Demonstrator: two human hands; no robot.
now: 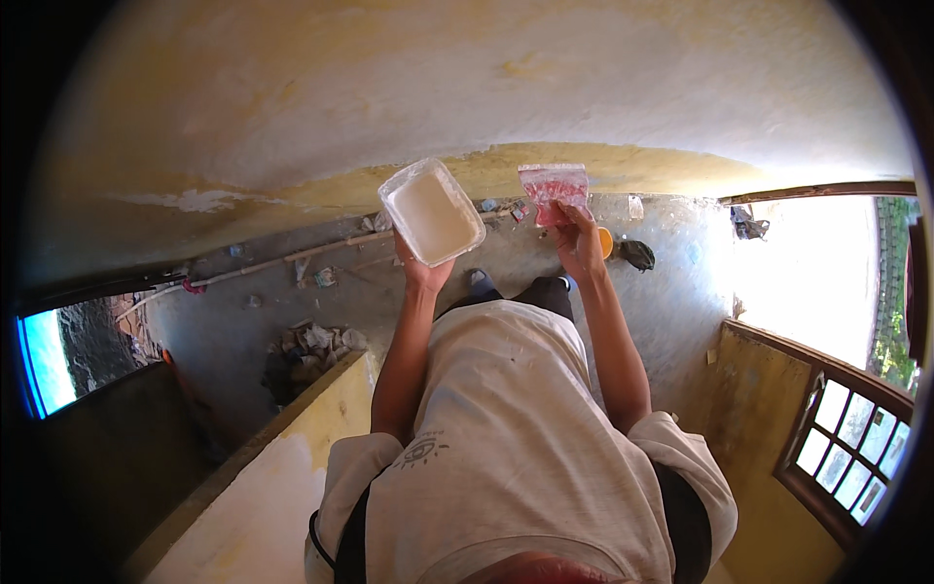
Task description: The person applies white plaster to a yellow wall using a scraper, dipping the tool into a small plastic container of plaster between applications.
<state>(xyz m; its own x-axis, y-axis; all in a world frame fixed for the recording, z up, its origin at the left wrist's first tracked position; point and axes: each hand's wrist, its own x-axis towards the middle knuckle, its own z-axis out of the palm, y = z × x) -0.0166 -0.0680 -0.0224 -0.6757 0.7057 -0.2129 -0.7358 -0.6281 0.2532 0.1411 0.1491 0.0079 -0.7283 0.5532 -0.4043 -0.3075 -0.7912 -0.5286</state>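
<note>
My left hand (421,271) grips a square white plastic tub (458,199) from below and the side. Smooth off-white paste (430,219) fills part of it, and dried smears coat its rim. To the right, my right hand (580,239) is closed on the lower part of a flat red putty spreader (555,183), its broad end smeared with white and pointing toward the wall. Both hands are held out in front of me, apart from each other. The wall (467,88) ahead is yellow, with large areas covered in a whitish coat.
A long pole (282,259) lies along the wall's foot among scraps. A heap of crumpled waste (316,352) lies at left behind a low partition (292,457). Near my feet are an orange round thing (605,242) and a black bag (637,255). A bright doorway (803,263) opens at right.
</note>
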